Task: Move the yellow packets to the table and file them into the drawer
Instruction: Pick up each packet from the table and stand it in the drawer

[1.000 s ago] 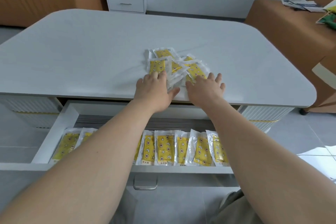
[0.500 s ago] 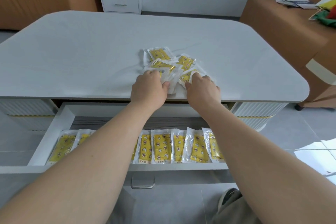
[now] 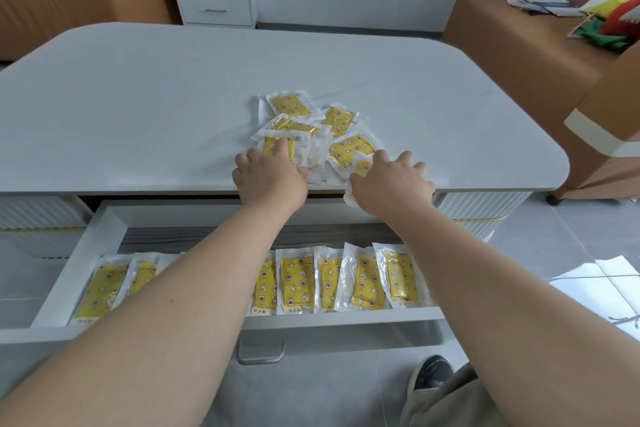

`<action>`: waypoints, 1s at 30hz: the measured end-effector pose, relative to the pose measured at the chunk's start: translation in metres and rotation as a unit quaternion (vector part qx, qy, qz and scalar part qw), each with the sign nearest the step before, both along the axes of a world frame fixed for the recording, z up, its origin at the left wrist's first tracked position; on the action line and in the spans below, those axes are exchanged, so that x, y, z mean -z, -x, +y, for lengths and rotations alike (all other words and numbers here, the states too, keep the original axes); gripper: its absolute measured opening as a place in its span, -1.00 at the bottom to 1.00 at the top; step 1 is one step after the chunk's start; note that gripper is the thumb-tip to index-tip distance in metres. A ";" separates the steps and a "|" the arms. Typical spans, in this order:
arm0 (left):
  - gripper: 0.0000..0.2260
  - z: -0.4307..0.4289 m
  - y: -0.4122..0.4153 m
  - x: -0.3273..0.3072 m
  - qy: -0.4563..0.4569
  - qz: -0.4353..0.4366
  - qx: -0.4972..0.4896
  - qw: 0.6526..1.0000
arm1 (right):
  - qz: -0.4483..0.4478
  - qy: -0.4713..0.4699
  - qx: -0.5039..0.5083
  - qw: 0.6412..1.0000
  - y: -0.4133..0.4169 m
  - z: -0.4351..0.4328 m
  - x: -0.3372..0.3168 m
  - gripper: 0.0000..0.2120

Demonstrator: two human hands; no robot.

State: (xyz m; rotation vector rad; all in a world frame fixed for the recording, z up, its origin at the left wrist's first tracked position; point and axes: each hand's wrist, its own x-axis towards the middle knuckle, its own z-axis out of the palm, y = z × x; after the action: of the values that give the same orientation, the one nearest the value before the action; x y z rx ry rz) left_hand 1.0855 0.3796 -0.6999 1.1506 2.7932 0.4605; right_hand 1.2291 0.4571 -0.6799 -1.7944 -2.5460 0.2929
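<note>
So, the fingers first. The left hand [image 3: 270, 180] is laid palm-down on the near side of the pile of yellow packets [image 3: 337, 120]. Its index finger [image 3: 280, 151] lies straight along one packet [image 3: 268, 143] and the thumb touches the clear wrapper next to it. The fingers look pretty flat, more pressing than grabbing.

The right hand [image 3: 393, 185] is arched over the pile's right end with its fingers spread. A clear packet corner [image 3: 349, 198] pokes out from under the thumb side, right at the table [image 3: 138, 107] edge. Honestly I can't tell if it's pinching that one or just resting on it, since the fingertips dip out of sight behind the knuckles.

Compared with half a second ago, both hands were balled up tighter then, fingers dug into the heap. Now they've loosened and spread, and the right one has slid out to the right. That uncovers a packet [image 3: 351, 147] that was mostly under it. The pile itself sits in about the same spot, near the front edge of the table.

Below, the drawer [image 3: 79, 263] is pulled out, with a row of filed packets [image 3: 298, 282] standing along its front. The left forearm cuts right across that row, so the middle of it is hidden and I can't count them. The print on the packets is too small to read. The overlapping clear wrappers in the pile make it hard to see where one ends.
</note>
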 end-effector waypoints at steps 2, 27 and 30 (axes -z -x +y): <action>-0.55 -0.001 -0.001 0.000 -0.023 0.014 0.002 1.000 | -0.020 -0.023 0.008 0.999 -0.003 0.000 0.000 -0.44; -0.70 -0.007 -0.002 -0.018 -0.356 -0.210 -0.005 0.911 | 0.500 0.119 0.105 0.852 0.008 0.000 -0.030 -0.79; -0.89 -0.019 0.007 -0.022 -0.386 -0.254 -0.036 0.886 | 0.529 0.135 0.101 0.832 0.016 -0.010 -0.032 -0.69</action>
State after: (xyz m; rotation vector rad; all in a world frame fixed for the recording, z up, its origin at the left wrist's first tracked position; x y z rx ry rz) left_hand 1.0790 0.3601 -0.6774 0.8160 2.2035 1.7044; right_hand 1.2130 0.4471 -0.6476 -1.3115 -1.5475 1.2606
